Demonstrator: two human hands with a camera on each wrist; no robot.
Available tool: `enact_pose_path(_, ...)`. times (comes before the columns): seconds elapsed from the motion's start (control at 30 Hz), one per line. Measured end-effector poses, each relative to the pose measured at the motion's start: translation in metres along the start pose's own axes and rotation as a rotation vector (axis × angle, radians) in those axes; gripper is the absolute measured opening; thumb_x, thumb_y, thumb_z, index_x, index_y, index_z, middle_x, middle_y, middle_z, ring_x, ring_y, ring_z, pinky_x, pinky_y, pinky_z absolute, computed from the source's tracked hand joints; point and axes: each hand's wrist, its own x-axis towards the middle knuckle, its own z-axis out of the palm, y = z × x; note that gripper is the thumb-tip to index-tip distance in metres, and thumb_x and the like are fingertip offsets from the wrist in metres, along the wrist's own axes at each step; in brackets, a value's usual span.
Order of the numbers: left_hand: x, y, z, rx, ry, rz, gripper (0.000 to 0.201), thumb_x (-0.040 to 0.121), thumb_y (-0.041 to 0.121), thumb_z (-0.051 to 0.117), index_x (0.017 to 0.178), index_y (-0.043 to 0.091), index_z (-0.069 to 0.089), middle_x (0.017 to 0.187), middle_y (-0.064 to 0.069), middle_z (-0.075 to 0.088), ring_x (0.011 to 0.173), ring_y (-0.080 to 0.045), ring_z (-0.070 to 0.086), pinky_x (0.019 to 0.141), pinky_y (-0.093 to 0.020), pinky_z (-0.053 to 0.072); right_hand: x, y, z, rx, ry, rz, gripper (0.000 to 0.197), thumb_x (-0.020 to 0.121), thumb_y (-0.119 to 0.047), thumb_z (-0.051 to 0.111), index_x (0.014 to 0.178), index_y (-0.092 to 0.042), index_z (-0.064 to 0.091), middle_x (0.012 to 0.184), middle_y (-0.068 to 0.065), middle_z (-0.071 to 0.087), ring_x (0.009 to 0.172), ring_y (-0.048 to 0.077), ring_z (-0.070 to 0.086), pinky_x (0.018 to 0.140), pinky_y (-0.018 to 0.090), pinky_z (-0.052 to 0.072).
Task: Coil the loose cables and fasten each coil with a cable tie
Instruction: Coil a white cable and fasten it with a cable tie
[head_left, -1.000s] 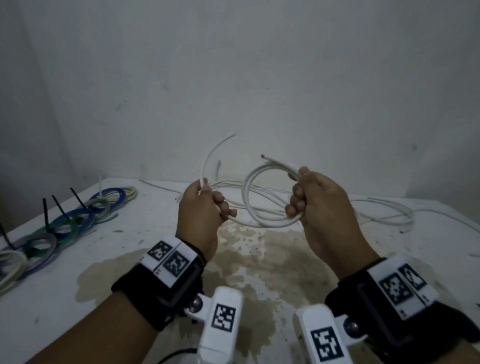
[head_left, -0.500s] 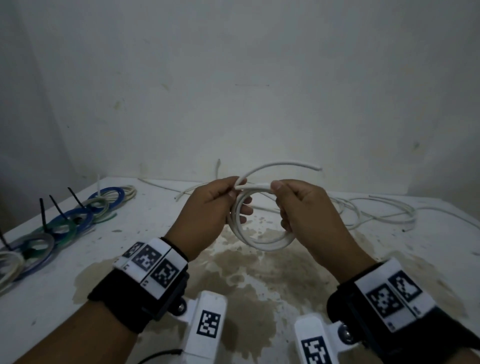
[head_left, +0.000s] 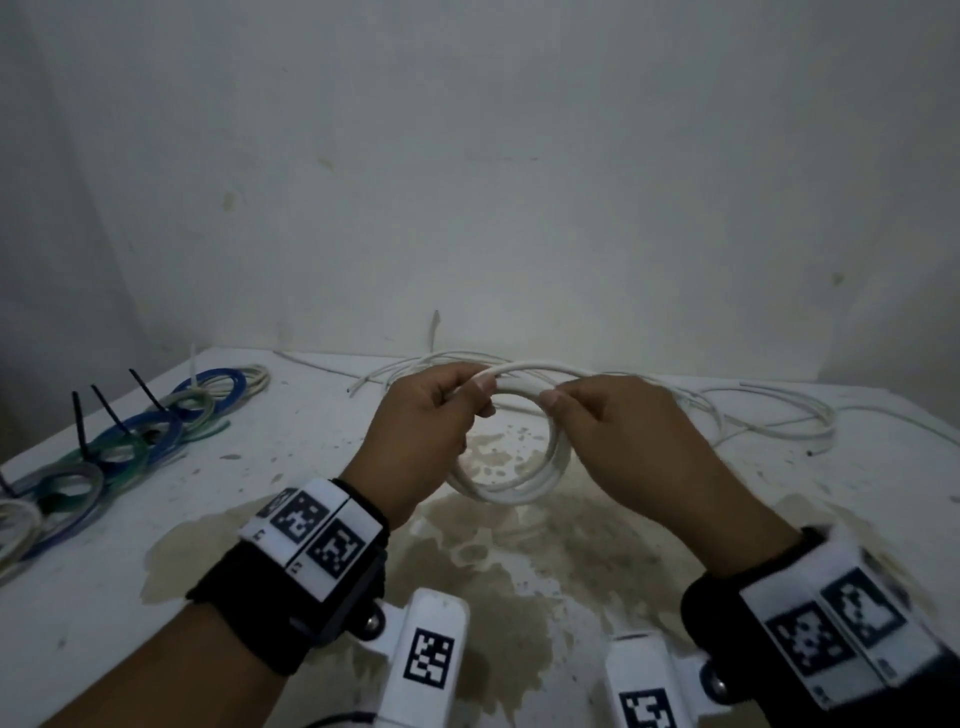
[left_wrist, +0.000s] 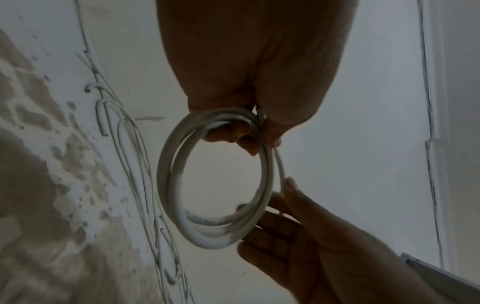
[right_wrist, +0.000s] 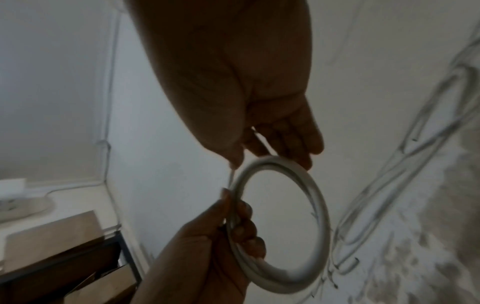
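Since the earlier frame my left hand (head_left: 421, 436) has kept its curled grip on the white cable coil (head_left: 524, 486) at frame centre, whose tail now lies tucked in; my right hand (head_left: 631, 441) pinches its top. Faint print on the coil is unreadable.

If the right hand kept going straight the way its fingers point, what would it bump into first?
Probably the left hand. The right hand points leftward across the white cable coil both hold, thumbs nearly touching, though depth is hard to judge.

The left hand (head_left: 421, 431) hides part of the white coil (head_left: 524, 488).
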Motion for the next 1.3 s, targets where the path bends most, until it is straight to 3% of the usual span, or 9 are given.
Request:
enact_pose_path(0.13,0.002,0.000,0.003,0.029,0.011,-0.004,0.023,0.096,0.026,0.053,0.087,0.014,0.071,0.067,0.007,0.060,0.060,-0.018,0.046,0.060,-0.033,0.042,0.002,-0.002,-0.014,-0.041,0.374,-0.187,0.021,0.093,-0.023,0.053,0.102,-0.012,0.068,0.090,0.002,0.065,0.084,0.015,0.060,0.072,0.012,0.034)
enact_pose_path(0.3,-0.003,0.004,0.021,-0.057,-0.042,0.005,0.023,0.097,0.024,0.051,0.085,0.016,0.069,0.066,0.007,0.060,0.059,-0.015,0.047,0.060,-0.031,0.044,0.003,0.011,0.001,0.006,0.082,-0.144,0.035,0.099,-0.024,0.043,0.131,-0.014,0.055,0.129,0.000,0.059,0.119,0.011,0.050,0.090,0.006,0.023)
enact_pose_path(0.47,-0.013,-0.006,0.040,-0.218,-0.030,-0.062,0.026,0.098,0.019,0.048,0.085,0.012,0.070,0.069,-0.001,0.058,0.061,-0.016,0.045,0.060,-0.031,0.041,-0.014,0.029,0.004,0.311,0.099,-0.055,0.019,0.098,-0.022,0.045,0.107,-0.030,0.060,0.090,-0.010,0.067,0.077,0.005,0.064,0.076,0.026,0.051)
enact_pose_path(0.6,-0.018,-0.016,0.057,-0.347,-0.100,-0.181,0.026,0.099,0.018,0.047,0.092,0.006,0.069,0.075,-0.006,0.059,0.062,-0.016,0.049,0.063,-0.034,0.046,-0.022,0.043,-0.007,0.504,0.013,0.103,0.017,0.097,-0.018,0.049,0.098,-0.020,0.066,0.074,-0.004,0.065,0.051,0.012,0.058,0.053,0.026,0.049)
enact_pose_path(0.7,-0.012,-0.015,0.066,-0.229,-0.175,-0.231,0.024,0.097,0.018,0.049,0.091,0.010,0.071,0.083,-0.005,0.066,0.076,-0.017,0.060,0.080,-0.042,0.053,-0.026,0.058,-0.013,0.500,-0.004,0.142,0.019,0.097,-0.019,0.050,0.089,-0.018,0.067,0.069,-0.001,0.063,0.049,0.013,0.049,0.053,0.032,0.043)
enact_pose_path(0.77,-0.005,-0.015,0.073,0.023,-0.160,-0.082,0.020,0.095,0.021,0.052,0.089,0.021,0.071,0.093,0.004,0.070,0.090,-0.013,0.063,0.088,-0.038,0.049,-0.030,0.065,-0.017,0.348,-0.012,0.107,0.019,0.097,-0.021,0.050,0.090,-0.019,0.068,0.068,-0.004,0.062,0.049,0.003,0.048,0.058,0.022,0.041)
enact_pose_path(0.93,-0.005,-0.005,0.107,0.046,-0.321,0.078,0.026,0.099,0.024,0.044,0.086,0.016,0.065,0.068,0.006,0.063,0.062,-0.009,0.058,0.061,-0.025,0.047,-0.041,0.070,-0.027,0.196,0.031,0.049,0.012,0.097,-0.023,0.050,0.099,-0.021,0.062,0.076,-0.013,0.064,0.065,-0.010,0.055,0.059,0.006,0.038)
enact_pose_path(1.1,-0.004,-0.010,0.127,-0.163,-0.419,-0.038,0.031,0.099,0.026,0.045,0.080,0.014,0.067,0.064,-0.005,0.050,0.054,-0.016,0.043,0.054,-0.032,0.045,-0.051,0.088,-0.035,0.257,0.135,0.148,0.012,0.093,-0.028,0.056,0.085,-0.020,0.056,0.075,-0.007,0.065,0.055,-0.002,0.053,0.054,0.016,0.037)
enact_pose_path(1.3,-0.004,-0.014,0.146,-0.207,-0.516,-0.040,0.024,0.098,0.020,0.048,0.095,0.019,0.072,0.062,-0.002,0.048,0.054,-0.014,0.045,0.057,-0.032,0.052,-0.056,0.105,-0.052,0.403,0.103,0.279,0.016,0.092,-0.025,0.058,0.079,-0.016,0.058,0.047,-0.010,0.051,0.043,0.006,0.044,0.049,0.026,0.038)
